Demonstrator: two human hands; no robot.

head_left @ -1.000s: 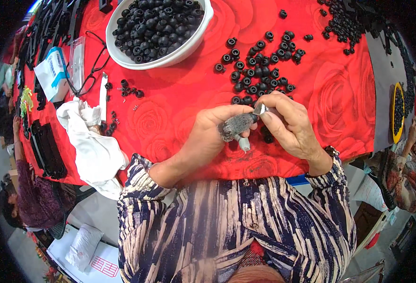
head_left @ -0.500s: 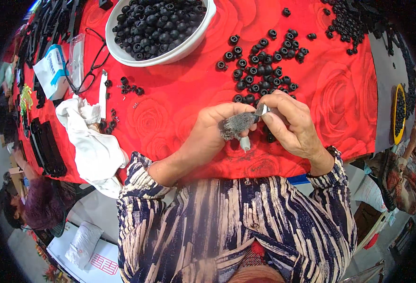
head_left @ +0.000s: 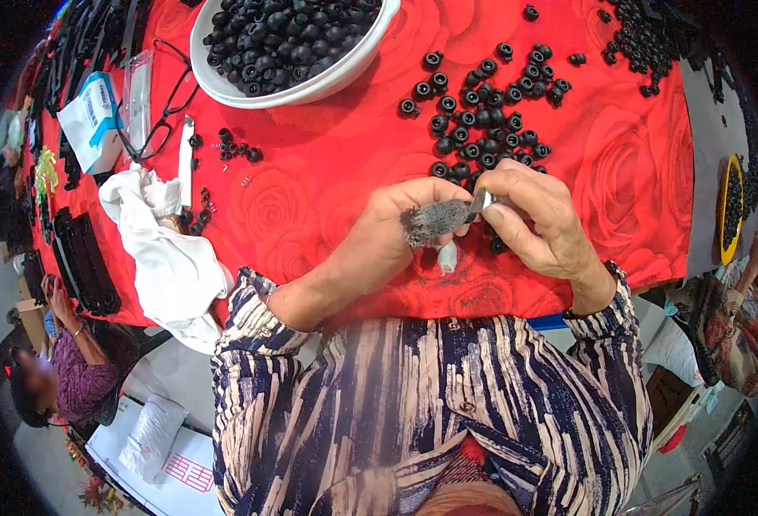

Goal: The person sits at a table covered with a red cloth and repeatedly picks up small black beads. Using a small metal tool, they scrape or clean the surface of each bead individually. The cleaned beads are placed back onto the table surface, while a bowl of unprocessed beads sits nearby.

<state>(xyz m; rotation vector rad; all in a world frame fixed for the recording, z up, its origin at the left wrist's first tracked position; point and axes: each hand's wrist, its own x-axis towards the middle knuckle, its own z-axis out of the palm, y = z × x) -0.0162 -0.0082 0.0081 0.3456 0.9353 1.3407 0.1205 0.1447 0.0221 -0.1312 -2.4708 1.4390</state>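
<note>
My left hand [head_left: 379,225] is closed around a small dark part whose kind I cannot make out, mostly hidden by the fingers. A grey, rough-textured, sleeve-like piece [head_left: 435,221] lies across these fingers; whether it is worn or held I cannot tell. Below it pokes out a whitish wrapped tip [head_left: 448,257]. Between thumb and forefinger, my right hand [head_left: 538,222] pinches a short flat metal blade [head_left: 482,201], which meets the dark part at the left fingertips. Just beyond both hands, many small black knob-like parts [head_left: 488,118] lie in a loose pile on the red cloth.
A white bowl [head_left: 293,96] full of black parts stands at the far left. Glasses [head_left: 157,138], a white cloth [head_left: 168,267] and small springs with black pieces [head_left: 233,148] lie leftward. A yellow-rimmed tray [head_left: 730,245] is far right. Another person [head_left: 82,370] sits at left.
Both hands stay together, with the metal blade still against the dark part and its angle slightly altered. The view has shifted a little. At left, the other person's hands have come up into sight.
</note>
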